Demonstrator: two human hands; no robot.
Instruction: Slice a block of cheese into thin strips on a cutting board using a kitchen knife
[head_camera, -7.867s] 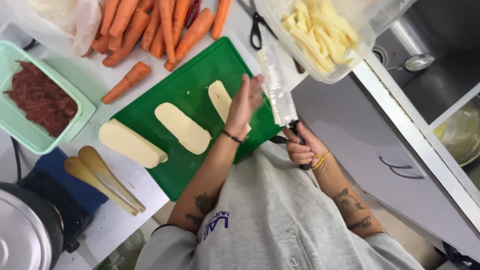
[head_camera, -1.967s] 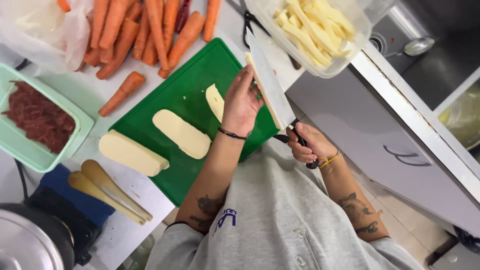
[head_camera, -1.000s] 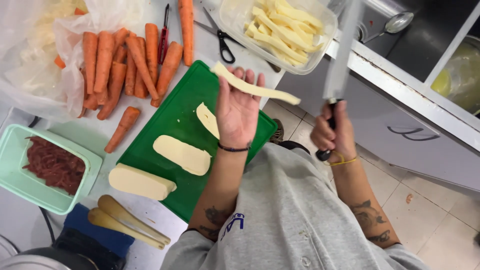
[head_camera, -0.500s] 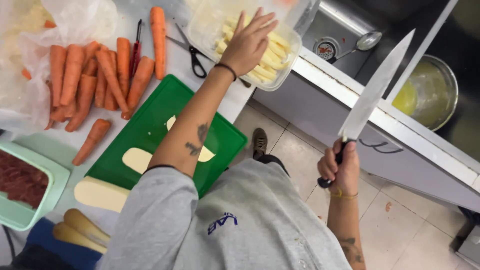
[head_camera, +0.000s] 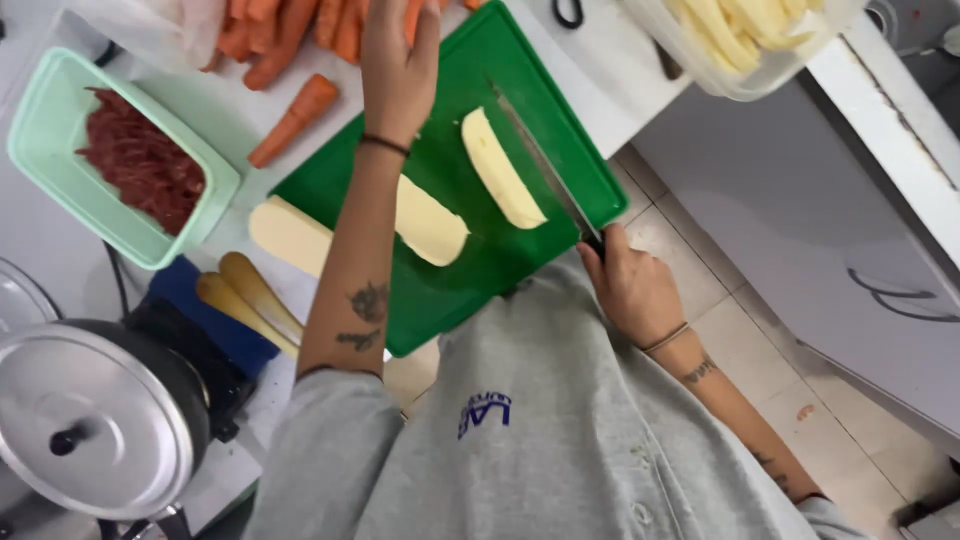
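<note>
A green cutting board (head_camera: 460, 270) lies on the white counter with pale yellow potato slabs on it. My right hand (head_camera: 628, 288) grips the black handle of a large knife (head_camera: 540, 170), whose blade lies along the right side of one slab (head_camera: 500, 168). My left hand (head_camera: 398, 60) is stretched over the board's far end, fingers loosely together, holding nothing, close to the carrots (head_camera: 300, 30). A second slab (head_camera: 432, 222) lies mid-board beside my forearm. A third slab (head_camera: 288, 232) hangs off the board's left edge.
A mint tray of red meat strips (head_camera: 120, 160) sits at left. One loose carrot (head_camera: 294, 118) lies by the board. A clear tub of potato sticks (head_camera: 745, 40) stands at top right. A lidded metal pot (head_camera: 90, 420) and wooden utensils (head_camera: 250, 305) are lower left.
My left hand came back from the tub of potato sticks to the board's far end. The knife dropped from raised in the air to lying beside a slab on the board.
</note>
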